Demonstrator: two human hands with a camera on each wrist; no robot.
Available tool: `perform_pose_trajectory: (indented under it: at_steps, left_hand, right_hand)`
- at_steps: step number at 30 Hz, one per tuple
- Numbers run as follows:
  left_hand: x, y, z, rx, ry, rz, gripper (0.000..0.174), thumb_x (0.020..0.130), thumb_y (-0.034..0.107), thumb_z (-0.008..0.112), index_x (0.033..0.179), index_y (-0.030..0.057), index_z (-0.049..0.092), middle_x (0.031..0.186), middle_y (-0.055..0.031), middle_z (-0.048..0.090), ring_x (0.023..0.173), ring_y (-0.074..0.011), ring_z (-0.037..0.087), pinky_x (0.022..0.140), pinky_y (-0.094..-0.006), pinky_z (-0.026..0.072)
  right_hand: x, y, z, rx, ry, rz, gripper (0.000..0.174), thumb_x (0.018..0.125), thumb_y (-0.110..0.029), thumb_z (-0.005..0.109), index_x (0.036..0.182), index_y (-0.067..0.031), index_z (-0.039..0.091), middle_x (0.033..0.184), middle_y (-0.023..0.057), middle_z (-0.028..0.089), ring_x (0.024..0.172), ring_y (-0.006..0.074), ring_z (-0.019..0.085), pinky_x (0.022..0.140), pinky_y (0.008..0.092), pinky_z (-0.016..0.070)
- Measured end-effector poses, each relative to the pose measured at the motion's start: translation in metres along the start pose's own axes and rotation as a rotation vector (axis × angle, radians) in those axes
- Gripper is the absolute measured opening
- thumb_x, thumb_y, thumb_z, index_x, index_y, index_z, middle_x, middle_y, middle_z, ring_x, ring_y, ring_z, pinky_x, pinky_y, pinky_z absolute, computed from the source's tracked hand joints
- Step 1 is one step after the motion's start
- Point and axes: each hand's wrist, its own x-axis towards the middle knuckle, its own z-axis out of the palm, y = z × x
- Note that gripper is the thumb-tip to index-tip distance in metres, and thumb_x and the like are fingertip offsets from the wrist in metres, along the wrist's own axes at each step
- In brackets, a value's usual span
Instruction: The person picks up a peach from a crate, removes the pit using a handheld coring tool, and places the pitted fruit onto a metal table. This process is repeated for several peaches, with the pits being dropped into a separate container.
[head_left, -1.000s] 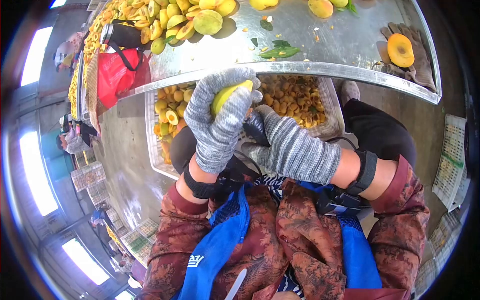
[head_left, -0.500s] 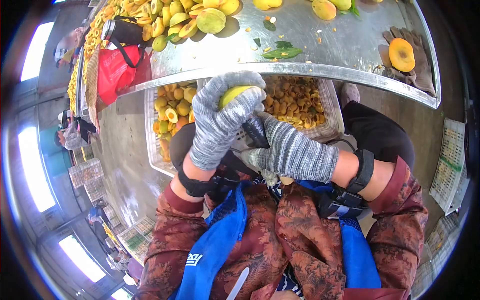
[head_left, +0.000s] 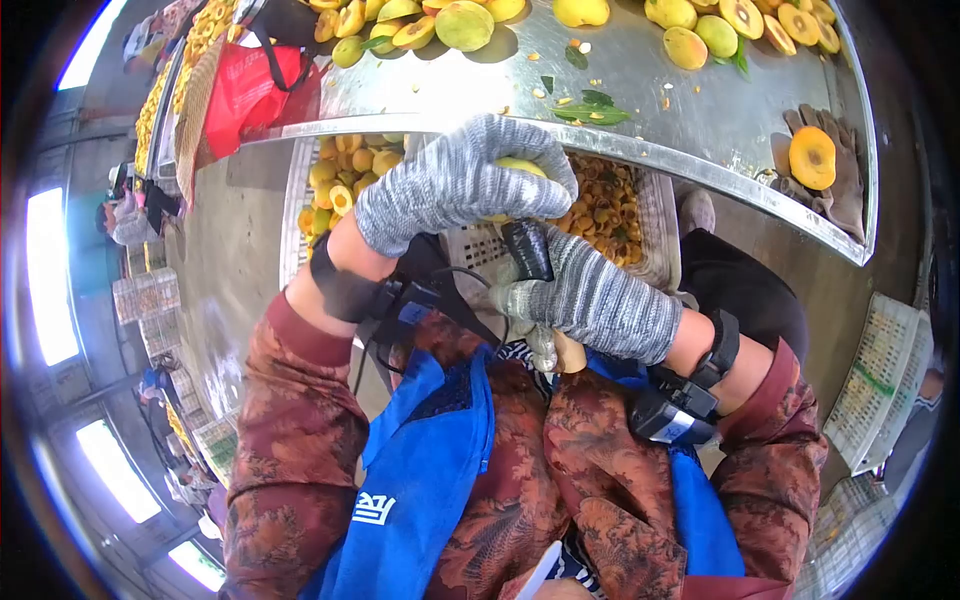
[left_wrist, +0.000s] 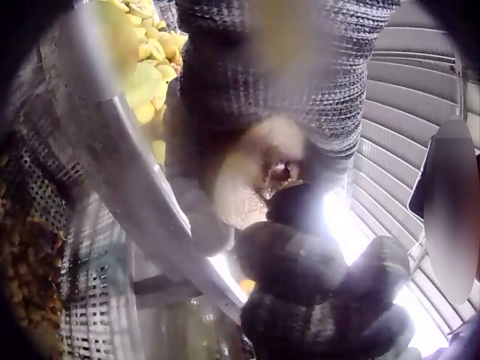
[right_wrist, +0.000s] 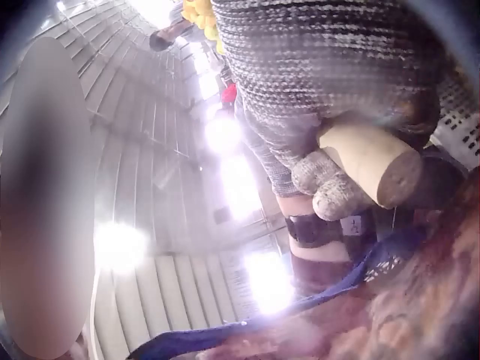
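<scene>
My gloved left hand [head_left: 465,180] curls round a yellow-green fruit [head_left: 522,167] in front of the table's edge. In the left wrist view the held fruit [left_wrist: 259,172] shows a pale surface with a dark hollow. Just below and to the right, my gloved right hand [head_left: 600,300] grips a tool with a black-wrapped part [head_left: 528,250] and a wooden handle. The handle's round end [right_wrist: 401,178] sticks out of the fist in the right wrist view. The tool's tip is hidden by the left hand.
Fruit halves and whole fruit [head_left: 465,25] lie on the metal table [head_left: 680,110], with leaves, a red bag [head_left: 245,95] and brown gloves [head_left: 848,190] holding a fruit half. Below the edge stand crates of fruit [head_left: 605,205]. More crates [head_left: 865,385] stand at the right.
My left hand has moved right and turned, its forearm now more slanted over the fruit. The right hand's black-wrapped tool points more upright. The head view has shifted, showing more fruit at the table's right.
</scene>
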Motion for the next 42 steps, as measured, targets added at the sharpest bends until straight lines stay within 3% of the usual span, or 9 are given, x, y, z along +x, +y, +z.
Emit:
perform_pose_trajectory:
  at_steps: [3, 17, 23, 29, 31, 37, 39, 40, 42]
  left_hand:
    - [0.002, 0.001, 0.001, -0.027, -0.052, -0.016, 0.02, 0.071, 0.017, 0.062, 0.081, 0.0001, 0.063, 0.076, -0.0069, 0.062, 0.073, -0.0132, 0.058, 0.067, -0.0261, 0.0472]
    - [-0.001, -0.011, 0.016, -0.355, 0.176, 0.06, 0.025, 0.076, 0.022, 0.058, 0.085, -0.0012, 0.06, 0.077, -0.0101, 0.061, 0.067, -0.0169, 0.059, 0.062, -0.0289, 0.0486]
    - [-0.003, -0.009, 0.011, -0.315, 0.147, 0.086, 0.026, 0.076, 0.022, 0.058, 0.085, -0.0018, 0.06, 0.077, -0.0111, 0.061, 0.068, -0.0178, 0.059, 0.063, -0.0295, 0.0487]
    - [-0.003, -0.017, 0.031, -0.597, 0.261, 0.176, 0.037, 0.075, 0.032, 0.055, 0.085, -0.0041, 0.059, 0.074, -0.0161, 0.06, 0.065, -0.0239, 0.059, 0.062, -0.031, 0.0493]
    - [-0.003, -0.024, 0.035, -0.697, 0.332, 0.222, 0.04, 0.075, 0.033, 0.054, 0.085, -0.0055, 0.058, 0.075, -0.0183, 0.06, 0.065, -0.0253, 0.059, 0.061, -0.0325, 0.0501]
    - [-0.009, -0.039, 0.021, -0.463, 0.461, 0.219, 0.03, 0.08, 0.024, 0.051, 0.092, -0.0026, 0.056, 0.087, -0.0194, 0.06, 0.074, -0.0272, 0.061, 0.066, -0.035, 0.0517]
    - [-0.006, -0.053, 0.024, -0.296, 0.645, 0.47, 0.021, 0.079, 0.016, 0.056, 0.096, 0.0024, 0.056, 0.094, -0.0161, 0.059, 0.085, -0.0255, 0.059, 0.075, -0.0347, 0.0503]
    - [-0.013, -0.049, 0.024, 0.114, 0.686, 0.586, 0.022, 0.077, 0.008, 0.06, 0.098, 0.0055, 0.055, 0.097, -0.0126, 0.059, 0.093, -0.0227, 0.057, 0.081, -0.0331, 0.0477]
    - [-0.01, -0.057, 0.023, 0.258, 0.724, 0.623, 0.025, 0.075, 0.008, 0.062, 0.099, 0.0053, 0.054, 0.097, -0.0122, 0.059, 0.093, -0.0219, 0.058, 0.082, -0.0327, 0.0471]
  right_hand:
    - [-0.01, -0.028, 0.0, 0.3, -0.096, 0.301, 0.023, 0.078, -0.016, 0.063, 0.082, -0.0012, 0.046, 0.059, 0.0052, 0.051, 0.042, 0.0151, 0.051, 0.037, 0.0275, 0.0452]
    - [-0.011, -0.038, 0.0, 0.297, -0.079, 0.323, 0.023, 0.078, -0.019, 0.064, 0.069, -0.0027, 0.05, 0.053, 0.0036, 0.05, 0.038, 0.0129, 0.047, 0.036, 0.0245, 0.0407]
    - [-0.011, -0.036, -0.013, -0.001, -0.178, 0.252, 0.022, 0.078, -0.02, 0.061, 0.091, -0.0026, 0.056, 0.074, 0.0013, 0.056, 0.071, 0.0097, 0.055, 0.064, 0.0241, 0.0447]
    - [-0.016, -0.041, -0.003, 0.258, -0.171, 0.18, 0.022, 0.08, -0.021, 0.06, 0.078, -0.0023, 0.05, 0.054, -0.0003, 0.046, 0.038, 0.0091, 0.043, 0.037, 0.0219, 0.0364]
    - [-0.017, -0.045, -0.007, 0.173, -0.202, 0.303, 0.022, 0.078, -0.02, 0.061, 0.089, -0.0029, 0.052, 0.068, 0.0008, 0.053, 0.057, 0.0076, 0.053, 0.051, 0.0211, 0.0436]
    - [-0.003, -0.034, -0.007, -0.188, -0.071, 0.297, 0.034, 0.077, -0.016, 0.063, 0.102, 0.0008, 0.048, 0.069, 0.0024, 0.055, 0.057, 0.0101, 0.054, 0.053, 0.0221, 0.0463]
    - [0.007, -0.001, -0.013, -0.917, 0.277, -0.364, 0.059, 0.075, -0.014, 0.064, 0.123, 0.0043, 0.034, 0.078, 0.0065, 0.058, 0.063, 0.0167, 0.058, 0.057, 0.0274, 0.048]
    - [0.004, -0.019, -0.006, -0.978, 0.31, -0.213, 0.077, 0.073, -0.013, 0.063, 0.133, 0.0046, 0.018, 0.084, 0.0126, 0.059, 0.068, 0.0234, 0.059, 0.061, 0.0313, 0.0481]
    - [0.008, -0.021, -0.004, -1.029, 0.32, -0.171, 0.076, 0.073, -0.012, 0.062, 0.133, 0.0044, 0.017, 0.084, 0.0149, 0.059, 0.069, 0.0245, 0.06, 0.061, 0.0313, 0.0478]
